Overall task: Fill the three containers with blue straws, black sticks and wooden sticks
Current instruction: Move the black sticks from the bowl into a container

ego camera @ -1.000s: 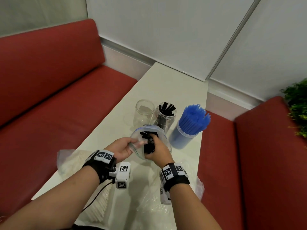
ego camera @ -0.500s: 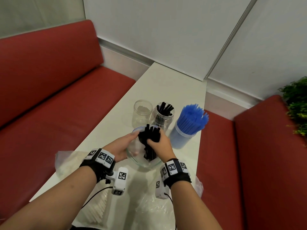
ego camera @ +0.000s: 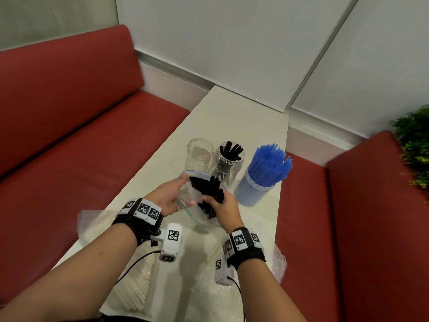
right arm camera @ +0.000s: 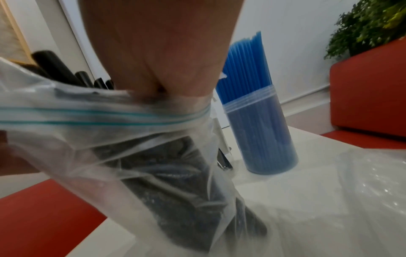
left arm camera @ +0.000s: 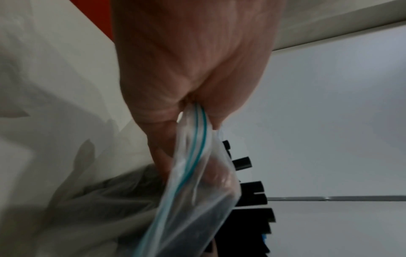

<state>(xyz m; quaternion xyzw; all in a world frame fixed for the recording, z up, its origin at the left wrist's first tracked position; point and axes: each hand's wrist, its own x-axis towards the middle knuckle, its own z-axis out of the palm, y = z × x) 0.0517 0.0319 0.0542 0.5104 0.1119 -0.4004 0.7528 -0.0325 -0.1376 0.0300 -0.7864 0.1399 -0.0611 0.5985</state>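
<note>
My left hand pinches the rim of a clear zip bag, whose teal seal line shows in the left wrist view. My right hand reaches into the bag and grips a bundle of black sticks that pokes out of its mouth. Behind stand three containers: an empty clear jar, a jar partly filled with black sticks, and a tub packed with blue straws. The right wrist view shows the bag around my hand and the blue straws.
A bag of pale wooden sticks lies on the white table near my left forearm. Crumpled clear plastic lies at the near right. Red benches flank the table; a green plant sits far right.
My right hand has drawn the bundle of black sticks up so that it sticks out of the bag's mouth. The left hand has shifted its pinch on the bag's rim.
</note>
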